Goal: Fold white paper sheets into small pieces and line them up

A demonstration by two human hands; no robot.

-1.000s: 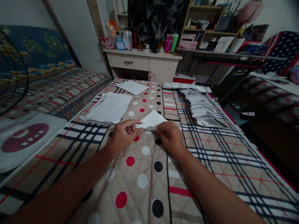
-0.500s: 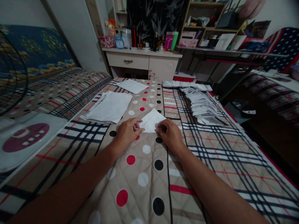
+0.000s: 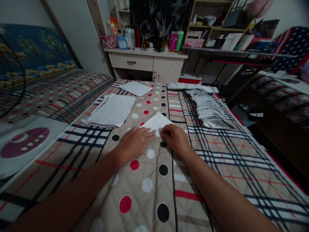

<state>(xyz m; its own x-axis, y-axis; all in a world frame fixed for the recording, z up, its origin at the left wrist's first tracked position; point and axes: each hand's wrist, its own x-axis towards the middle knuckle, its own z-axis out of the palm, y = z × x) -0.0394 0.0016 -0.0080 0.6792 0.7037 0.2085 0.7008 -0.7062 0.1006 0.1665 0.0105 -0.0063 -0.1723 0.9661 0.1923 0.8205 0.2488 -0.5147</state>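
Our paper (image 3: 157, 120) looks part-folded, between left hand (image 3: 135, 143) (spread on it) and right hand (image 3: 177, 139) (bunched at near edge, pinch unclear). Sheets (image 3: 112, 111) beyond left look unfolded; pile (image 3: 208, 108) beyond right looks done.

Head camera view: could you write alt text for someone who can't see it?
A person's left hand and right hand touch a small white paper on a patterned bedspread. Farther off lie a paper stack to the left and a row of papers to the right.
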